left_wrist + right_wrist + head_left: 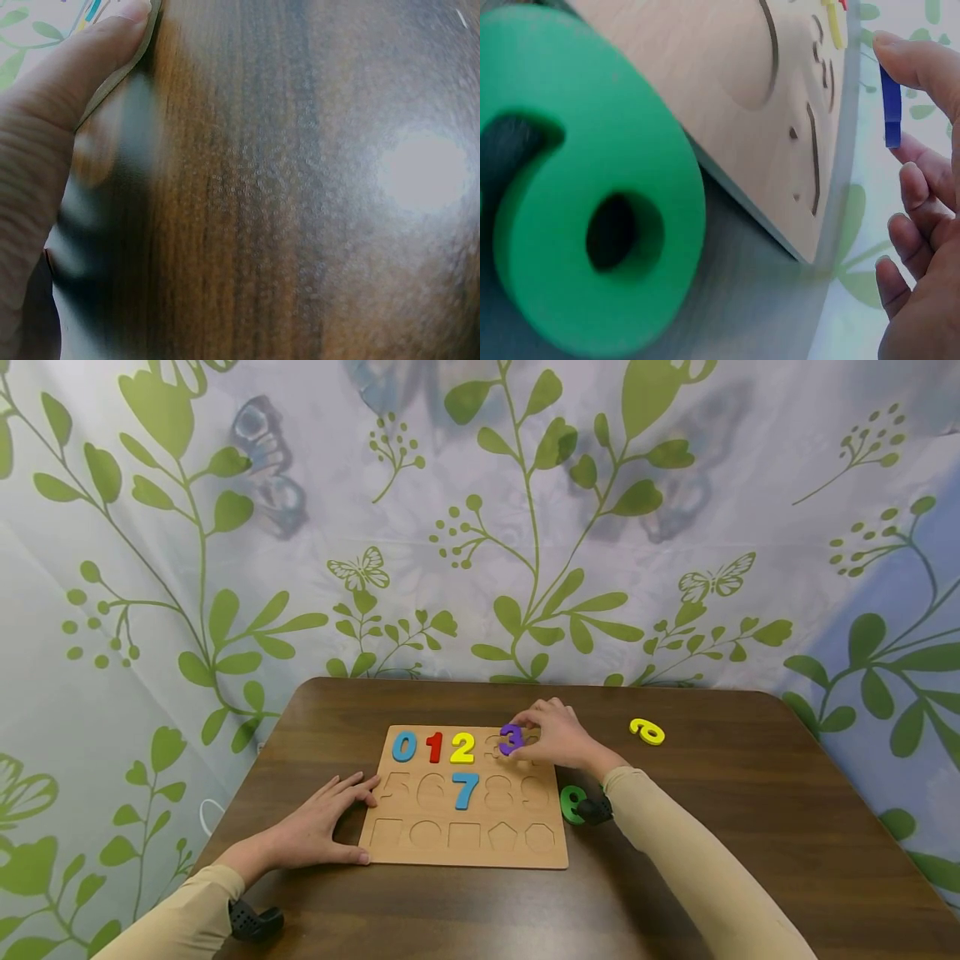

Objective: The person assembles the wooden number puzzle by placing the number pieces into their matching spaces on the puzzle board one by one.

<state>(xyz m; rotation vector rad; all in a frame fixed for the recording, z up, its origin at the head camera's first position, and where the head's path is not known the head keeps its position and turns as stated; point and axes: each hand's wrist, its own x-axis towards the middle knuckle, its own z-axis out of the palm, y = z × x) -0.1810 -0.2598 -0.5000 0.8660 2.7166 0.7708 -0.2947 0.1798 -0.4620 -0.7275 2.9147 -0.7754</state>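
Note:
My right hand (pixel 558 735) pinches a purple number 3 (pixel 512 740) between thumb and fingers, over the top row of a wooden number board (pixel 465 852). In the right wrist view the same purple 3 (pixel 891 109) shows edge-on, well above the board. An engraved 3 outline shows just left of it in the head view. At the board's left edge lies my left hand (pixel 322 822), fingers spread and thumb by the lower corner. In the left wrist view its thumb (pixel 82 56) rests on the board's edge.
In the board sit a blue 0 (pixel 404 747), red 1 (pixel 435 747), yellow 2 (pixel 462 747) and blue 7 (pixel 465 791). A green 6- or 9-shaped piece (pixel 571 802) lies beside the board's right edge, under my forearm. Farther right on the brown table (pixel 750 810) is a yellow rounded number (pixel 647 732).

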